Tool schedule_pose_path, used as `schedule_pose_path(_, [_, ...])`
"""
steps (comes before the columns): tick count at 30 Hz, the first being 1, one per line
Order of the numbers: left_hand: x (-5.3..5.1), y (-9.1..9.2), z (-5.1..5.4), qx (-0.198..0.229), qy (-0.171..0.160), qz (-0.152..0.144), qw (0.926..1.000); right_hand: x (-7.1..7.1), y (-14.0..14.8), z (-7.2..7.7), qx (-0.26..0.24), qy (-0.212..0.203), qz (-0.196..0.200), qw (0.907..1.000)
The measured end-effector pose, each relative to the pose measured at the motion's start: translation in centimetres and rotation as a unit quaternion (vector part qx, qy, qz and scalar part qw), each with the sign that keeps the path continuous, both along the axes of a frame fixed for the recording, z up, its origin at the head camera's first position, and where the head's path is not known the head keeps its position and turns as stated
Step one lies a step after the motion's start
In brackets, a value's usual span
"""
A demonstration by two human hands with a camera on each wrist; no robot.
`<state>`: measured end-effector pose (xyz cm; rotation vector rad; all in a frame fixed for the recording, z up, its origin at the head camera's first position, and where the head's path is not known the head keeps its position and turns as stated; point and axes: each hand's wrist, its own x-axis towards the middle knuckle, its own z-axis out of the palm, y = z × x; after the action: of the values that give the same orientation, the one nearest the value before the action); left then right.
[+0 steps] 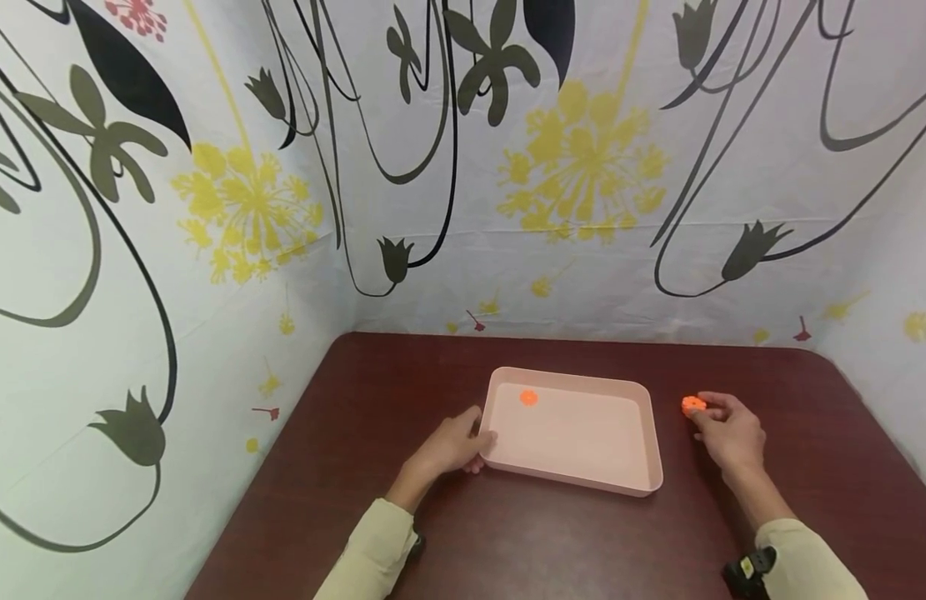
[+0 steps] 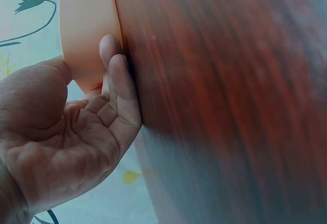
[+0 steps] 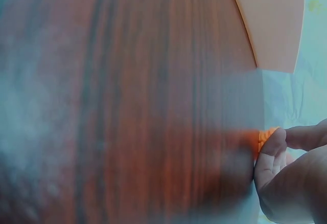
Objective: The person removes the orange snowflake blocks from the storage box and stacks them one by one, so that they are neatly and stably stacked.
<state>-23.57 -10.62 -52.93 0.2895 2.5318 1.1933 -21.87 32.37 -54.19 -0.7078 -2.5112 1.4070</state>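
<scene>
A shallow pink tray (image 1: 583, 437) with rounded corners lies on the table, turned slightly. My left hand (image 1: 446, 446) grips its left end, the thumb over the rim and the other fingers low against the outside; the left wrist view shows those fingertips (image 2: 119, 68) by the tray's wall (image 2: 87, 19). Inside the tray, near the far left corner, is a flat orange scalloped piece (image 1: 528, 398). To the right of the tray, my right hand (image 1: 733, 435) pinches a thicker orange piece with a bumpy edge (image 1: 693, 406) between thumb and fingers, at table level. Its exact kind is unclear.
The dark reddish-brown table (image 1: 553, 542) has rounded far corners. White cloth walls (image 1: 447, 192) printed with flowers stand close behind it and at both sides. A black wrist device (image 1: 749, 571) sits at the right cuff.
</scene>
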Motion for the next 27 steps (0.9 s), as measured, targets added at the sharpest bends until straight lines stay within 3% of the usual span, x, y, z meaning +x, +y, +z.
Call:
schedule_pose_path(7, [0.2,0.0,0.0,-0.005,0.002,-0.001,1.0000,0.1,-0.1,0.0,0.010,0.005,0.002,0.9999])
schedule_pose_path(15, [0.1,0.1,0.3,-0.010,0.005,-0.004,0.9999,-0.6,-2.9,2.1,-0.012,0.047,-0.053,0.9974])
schedule_pose_path(22, [-0.1,0.1,0.2,-0.023,0.008,-0.008,0.9997,-1.8,-8.0,4.0,-0.090,0.096,-0.038,0.9906])
schedule_pose_path(27, [-0.1,0.2,0.1,-0.027,0.003,-0.006,0.9996,-2.3,-11.5,3.6,-0.103,0.120,0.003,0.9875])
